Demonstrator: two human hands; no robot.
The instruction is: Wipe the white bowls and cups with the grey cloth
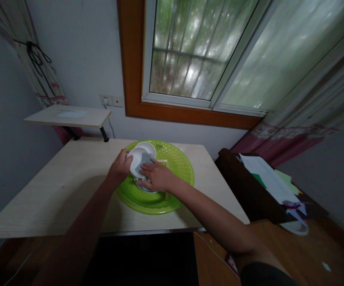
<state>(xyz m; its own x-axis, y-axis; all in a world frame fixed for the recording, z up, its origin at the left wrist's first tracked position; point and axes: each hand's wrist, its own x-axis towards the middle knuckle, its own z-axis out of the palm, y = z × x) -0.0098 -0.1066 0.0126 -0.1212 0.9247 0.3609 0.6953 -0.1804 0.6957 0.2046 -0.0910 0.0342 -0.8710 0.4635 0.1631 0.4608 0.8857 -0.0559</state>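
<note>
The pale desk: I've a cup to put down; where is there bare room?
The desk is freest left of the green basket, before the raised shelf, though the left forearm crosses that patch's near right. A smaller patch lies between the basket and the desk's right edge. The basket's left and middle are crowded: left hand, right hand, white bowls, grey cloth.

Basin (180, 165): lime green, lattice-patterned at its 2 o'clock. Bowl (134, 159): plain white; second bowl (150, 148) at its 1 o'clock, also white. Cloth (146, 158): grey-blue. Table (58, 178): pale wood-grain. Curtain (314, 105), table's 2 o'clock: cream, floral-banded, pink below.
</note>
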